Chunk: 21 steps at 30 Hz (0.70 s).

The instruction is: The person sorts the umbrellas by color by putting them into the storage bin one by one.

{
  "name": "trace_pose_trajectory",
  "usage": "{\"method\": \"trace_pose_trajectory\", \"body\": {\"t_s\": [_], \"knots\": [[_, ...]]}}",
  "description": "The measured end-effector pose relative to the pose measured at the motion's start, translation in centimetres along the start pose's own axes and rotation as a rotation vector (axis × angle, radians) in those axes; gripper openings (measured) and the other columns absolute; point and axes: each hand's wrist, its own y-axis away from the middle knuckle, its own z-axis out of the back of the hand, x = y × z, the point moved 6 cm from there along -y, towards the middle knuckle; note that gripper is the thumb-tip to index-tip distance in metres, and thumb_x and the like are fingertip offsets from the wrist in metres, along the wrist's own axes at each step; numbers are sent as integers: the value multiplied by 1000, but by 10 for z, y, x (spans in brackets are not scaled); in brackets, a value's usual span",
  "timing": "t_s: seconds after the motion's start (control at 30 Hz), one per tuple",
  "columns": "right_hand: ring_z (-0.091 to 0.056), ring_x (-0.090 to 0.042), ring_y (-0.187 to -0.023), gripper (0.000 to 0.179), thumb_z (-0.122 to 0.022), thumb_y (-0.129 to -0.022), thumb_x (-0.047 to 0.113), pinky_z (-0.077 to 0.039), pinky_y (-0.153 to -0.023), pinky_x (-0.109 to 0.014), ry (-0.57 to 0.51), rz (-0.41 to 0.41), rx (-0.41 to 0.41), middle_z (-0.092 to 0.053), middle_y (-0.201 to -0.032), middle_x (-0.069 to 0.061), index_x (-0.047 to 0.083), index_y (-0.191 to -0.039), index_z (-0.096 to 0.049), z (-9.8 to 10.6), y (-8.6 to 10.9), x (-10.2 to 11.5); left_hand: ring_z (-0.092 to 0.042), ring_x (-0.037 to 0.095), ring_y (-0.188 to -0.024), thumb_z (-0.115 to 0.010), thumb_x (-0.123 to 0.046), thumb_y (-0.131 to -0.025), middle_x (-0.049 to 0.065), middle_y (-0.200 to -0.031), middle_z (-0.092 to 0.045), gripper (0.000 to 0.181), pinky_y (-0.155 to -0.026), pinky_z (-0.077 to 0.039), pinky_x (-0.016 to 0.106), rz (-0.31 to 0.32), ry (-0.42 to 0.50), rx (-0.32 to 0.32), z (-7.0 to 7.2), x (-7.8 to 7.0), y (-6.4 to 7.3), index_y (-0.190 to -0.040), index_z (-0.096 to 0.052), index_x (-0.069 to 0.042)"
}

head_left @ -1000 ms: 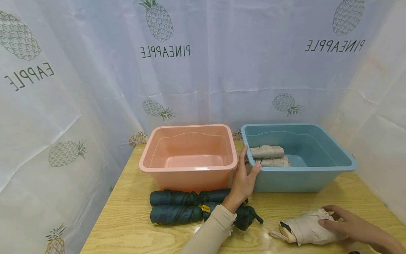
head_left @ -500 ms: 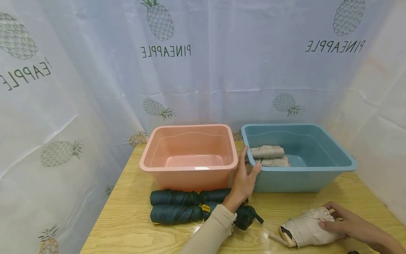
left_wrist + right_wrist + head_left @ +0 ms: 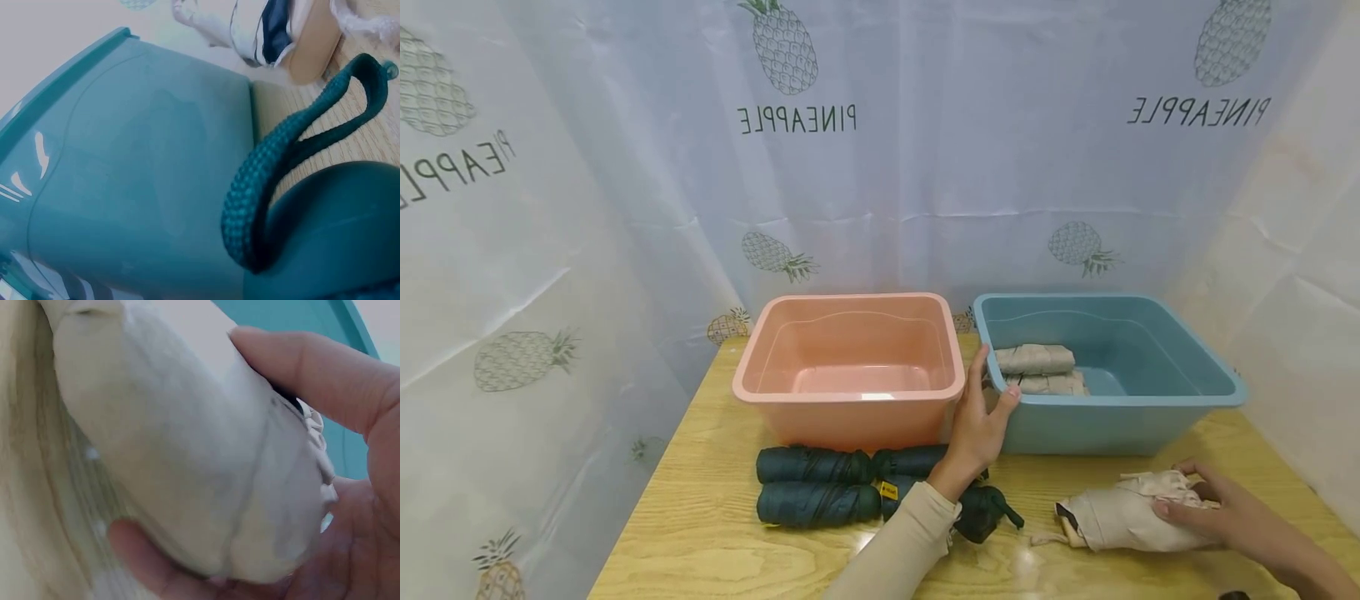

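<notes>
Wood-grained table (image 3: 700, 533) lies bare along its left edge and in a strip between the blue bin (image 3: 1075, 429) and the beige umbrella (image 3: 1127, 521) in front of it. Well apart, the left hand (image 3: 977, 429) pinches the bin's near left corner, while the right hand (image 3: 1225, 512) grips the umbrella's right end. Both umbrella and right hand sit nearer the bin than half a second ago. Its long axis runs sideways, roughly along the bin's front, handle (image 3: 1069, 532) pointing left.

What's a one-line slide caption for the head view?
Left hand at the corner of the blue bin, right hand gripping a beige umbrella, dark umbrellas near the pink bin.
</notes>
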Motion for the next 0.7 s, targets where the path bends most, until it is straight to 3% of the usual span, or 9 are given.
{"method": "trace_pose_trajectory", "body": {"t_s": [0.27, 0.43, 0.7], "knots": [[-21, -73, -134, 68, -48, -107, 43, -54, -84, -53, -21, -2, -7, -19, -151, -48, -6, -147, -26, 6, -1, 9, -35, 27, -153, -47, -53, -102, -9, -169, -22, 71, -115, -37, 58, 0, 5, 2, 0, 1, 0, -163, -13, -43], [-19, -74, -133, 75, -49, -107, 42, -53, -84, -59, -10, 40, -33, -12, -157, -46, -5, -156, -19, 10, -2, 14, -35, 27, -152, -48, -53, -102, -10, -169, -23, 71, -115, -38, 58, 2, 7, 4, 0, 1, 0, -163, -13, -43], [-27, -75, -130, 70, -50, -107, 40, -54, -81, -59, 46, 82, -77, -18, -156, -45, -7, -154, -28, 16, 3, 27, -38, 23, -151, -48, -52, -102, -9, -169, -25, 71, -114, -40, 55, 4, -3, 3, 0, 1, -1, -163, -12, -44]]}}
